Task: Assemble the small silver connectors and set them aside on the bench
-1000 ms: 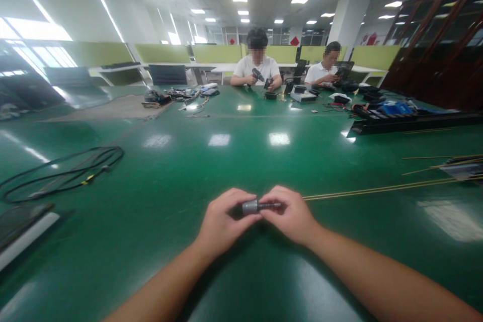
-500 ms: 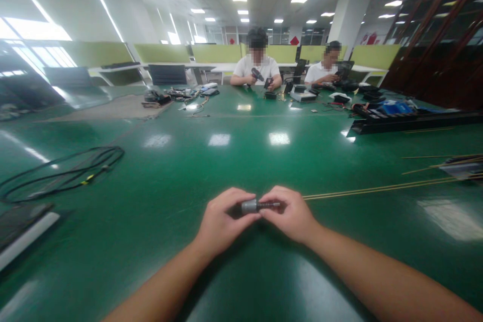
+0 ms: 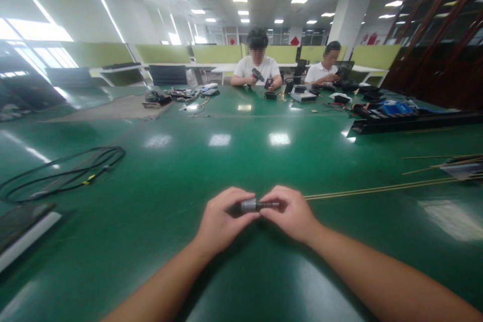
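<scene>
A small metal tool part point(image 3: 249, 205), with a grey cylinder at its left end and a thin dark shaft to the right, lies level between my two hands. My left hand point(image 3: 223, 219) has its thumb and fingers closed round the cylinder end. Around the shaft end, my right hand point(image 3: 290, 213) is pinched with thumb and fingers. The fingertips of both hands nearly meet at the middle of the part. Beneath them is the glossy green table point(image 3: 169, 176).
Looped black cable point(image 3: 123, 153) and a dark flat device point(image 3: 26, 224) lie left. Thin yellow rods point(image 3: 377, 189) stretch right. A black rail point(image 3: 415, 122) stands beyond. Across the table sit two people, one holding a drill point(image 3: 257, 74), among scattered parts point(image 3: 302, 93).
</scene>
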`<state>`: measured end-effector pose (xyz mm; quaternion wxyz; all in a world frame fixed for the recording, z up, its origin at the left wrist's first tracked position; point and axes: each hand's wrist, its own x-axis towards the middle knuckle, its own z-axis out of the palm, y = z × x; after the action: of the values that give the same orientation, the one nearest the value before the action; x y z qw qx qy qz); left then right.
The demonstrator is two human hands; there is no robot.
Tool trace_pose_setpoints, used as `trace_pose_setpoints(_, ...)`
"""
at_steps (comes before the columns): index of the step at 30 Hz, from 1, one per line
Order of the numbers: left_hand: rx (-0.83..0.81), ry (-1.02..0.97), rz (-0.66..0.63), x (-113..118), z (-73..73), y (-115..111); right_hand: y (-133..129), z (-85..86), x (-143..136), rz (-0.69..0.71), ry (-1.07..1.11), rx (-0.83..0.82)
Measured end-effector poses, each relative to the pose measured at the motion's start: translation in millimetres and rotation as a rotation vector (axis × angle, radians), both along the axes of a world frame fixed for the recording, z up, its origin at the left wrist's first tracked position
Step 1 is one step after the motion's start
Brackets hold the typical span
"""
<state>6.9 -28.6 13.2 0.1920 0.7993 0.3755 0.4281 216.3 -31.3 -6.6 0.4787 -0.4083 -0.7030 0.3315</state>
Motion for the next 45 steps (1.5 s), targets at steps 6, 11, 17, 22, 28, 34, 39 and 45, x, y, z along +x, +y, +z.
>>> trace_pose_setpoints(6,-0.002,-0.002,0.005,0.0,-1.6,1.3,0.3,0.1,1.3,-0.010,-0.015,0.015)
trace_pose_setpoints(11,-0.008,-0.002,0.008,-1.5,-0.9,1.7,1.0,-0.6,1.5,-0.008,-0.012,0.011)
trace_pose_setpoints(17,-0.011,0.005,0.007,-2.0,-1.0,2.0,1.4,-1.5,1.2,-0.019,-0.010,-0.006)
trace_pose_setpoints(22,-0.012,0.006,0.007,-1.7,0.4,1.5,1.0,-0.8,0.9,-0.022,0.007,-0.023)
trace_pose_setpoints(28,-0.015,0.004,0.021,-2.2,1.3,0.9,0.6,0.3,0.9,-0.029,0.011,-0.045)
trace_pose_setpoints(34,-0.013,0.002,0.021,-2.0,0.7,2.7,0.7,0.1,0.7,-0.030,0.021,-0.059)
trace_pose_setpoints(39,-0.011,-0.006,0.023,-2.0,2.6,1.7,1.3,-0.9,0.8,-0.033,0.025,-0.059)
trace_pose_setpoints(45,-0.019,-0.012,0.026,-3.0,2.2,1.7,1.5,-3.3,0.4,-0.020,0.074,-0.126)
